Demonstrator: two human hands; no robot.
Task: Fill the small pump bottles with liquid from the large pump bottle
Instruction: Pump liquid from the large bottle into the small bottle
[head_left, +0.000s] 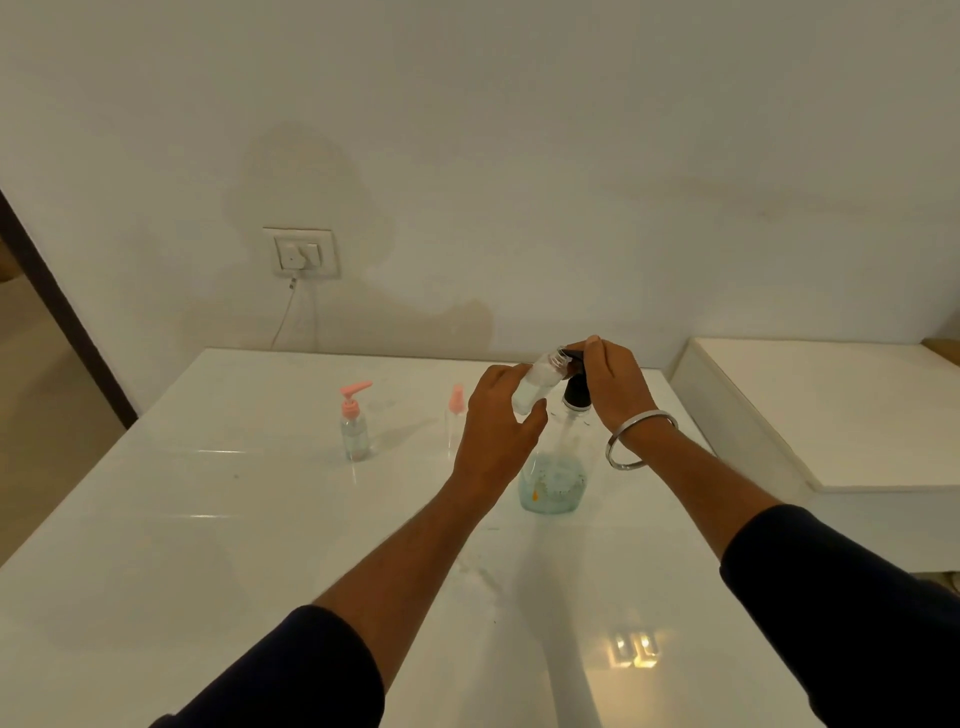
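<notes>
On the white worktop (260, 519), the left hand (493, 421) gripped an uncapped small bottle (535, 382) at the large pump bottle's (556, 467) spout; the right hand (613, 384), closed over its pump head (574, 358), should press next.

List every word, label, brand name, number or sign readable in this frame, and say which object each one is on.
None can be read.
Large pump bottle: orange and dark specks on its lower part, too blurred to read as text.
Small bottle in the left hand: no label visible.
Pink-pump bottle on the table: no label visible.
Wall socket: no markings legible.
</notes>
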